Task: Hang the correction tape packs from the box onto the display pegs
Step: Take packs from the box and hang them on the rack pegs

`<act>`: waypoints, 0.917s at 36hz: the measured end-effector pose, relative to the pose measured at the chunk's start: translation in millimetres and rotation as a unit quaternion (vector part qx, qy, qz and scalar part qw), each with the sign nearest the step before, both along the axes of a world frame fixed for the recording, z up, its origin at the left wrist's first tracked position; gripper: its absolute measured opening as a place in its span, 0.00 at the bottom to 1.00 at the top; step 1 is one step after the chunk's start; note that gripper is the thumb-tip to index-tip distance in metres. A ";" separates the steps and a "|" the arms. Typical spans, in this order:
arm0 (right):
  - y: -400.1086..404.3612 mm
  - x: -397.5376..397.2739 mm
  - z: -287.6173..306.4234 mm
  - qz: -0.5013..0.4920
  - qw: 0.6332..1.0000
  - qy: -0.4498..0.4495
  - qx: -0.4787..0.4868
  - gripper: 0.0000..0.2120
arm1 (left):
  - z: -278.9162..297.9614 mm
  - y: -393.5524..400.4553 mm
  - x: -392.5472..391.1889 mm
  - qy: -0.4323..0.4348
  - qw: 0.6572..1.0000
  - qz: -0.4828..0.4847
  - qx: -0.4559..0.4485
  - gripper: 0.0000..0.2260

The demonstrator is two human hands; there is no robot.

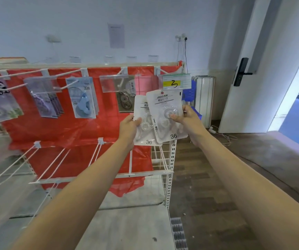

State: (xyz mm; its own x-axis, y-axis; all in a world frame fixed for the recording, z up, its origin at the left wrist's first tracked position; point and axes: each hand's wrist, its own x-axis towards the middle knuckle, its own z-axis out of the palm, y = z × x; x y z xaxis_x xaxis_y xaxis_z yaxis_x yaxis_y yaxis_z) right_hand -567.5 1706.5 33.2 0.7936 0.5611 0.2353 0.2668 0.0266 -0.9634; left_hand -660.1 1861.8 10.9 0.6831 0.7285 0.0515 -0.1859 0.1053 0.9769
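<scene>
with one white carded correction tape pack (166,116) pinched in the right hand (188,121) and another (143,121) in the left hand (129,127), the right pack's hang hole should be lined up squarely with the white wire peg (165,71) behind the yellow-and-green price tag (176,81).

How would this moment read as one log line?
left hand: holds rear pack | right hand: holds front pack | peg under tag 3: packs not yet hung
</scene>
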 end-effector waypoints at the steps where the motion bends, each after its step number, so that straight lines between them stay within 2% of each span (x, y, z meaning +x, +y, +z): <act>1: 0.6 -1.0 0.7 0.004 1.000 -0.003 0.004 0.10 | 0.7 0.3 0.0 -0.001 1.000 -0.002 0.000 0.09; 7: -2.6 0.8 3.1 -0.029 0.999 0.013 0.039 0.08 | 7.0 2.0 -0.2 0.000 1.000 0.001 0.022 0.08; 16: -1.0 4.9 19.9 -0.042 0.998 0.032 0.015 0.16 | 15.5 -3.8 -5.1 -0.002 0.999 0.005 0.035 0.08; 20: -4.1 -0.4 12.8 -0.033 0.998 0.049 0.010 0.06 | 14.6 -4.0 -9.8 0.004 1.000 0.007 0.030 0.09; 22: -5.3 -1.4 10.1 -0.039 0.998 0.054 0.021 0.05 | 14.1 -3.9 -12.1 0.004 1.000 0.010 0.026 0.09; 26: -4.6 -0.6 12.9 -0.070 0.993 0.085 0.051 0.07 | 14.6 -3.3 -18.3 0.004 1.000 0.015 0.021 0.10; 29: -4.3 -0.9 14.5 -0.056 0.995 0.079 0.034 0.17 | 16.2 -4.7 -22.4 0.001 1.000 0.014 0.024 0.10; 30: -4.5 -0.7 14.1 -0.048 0.996 0.072 0.022 0.17 | 16.6 -5.2 -23.0 0.000 1.000 0.012 0.023 0.10; 33: -5.7 -1.1 10.7 -0.037 0.997 0.071 0.024 0.06 | 17.6 -7.7 -24.5 0.002 1.000 0.012 0.024 0.09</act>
State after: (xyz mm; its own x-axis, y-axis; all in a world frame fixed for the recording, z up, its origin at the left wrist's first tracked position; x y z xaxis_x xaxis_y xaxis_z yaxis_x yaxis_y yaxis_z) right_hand -568.6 1700.8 43.9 0.8592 0.4914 0.1425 0.1307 0.0586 -0.9897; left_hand -684.6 1854.1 28.5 0.6661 0.7412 0.0834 -0.1833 0.0544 0.9816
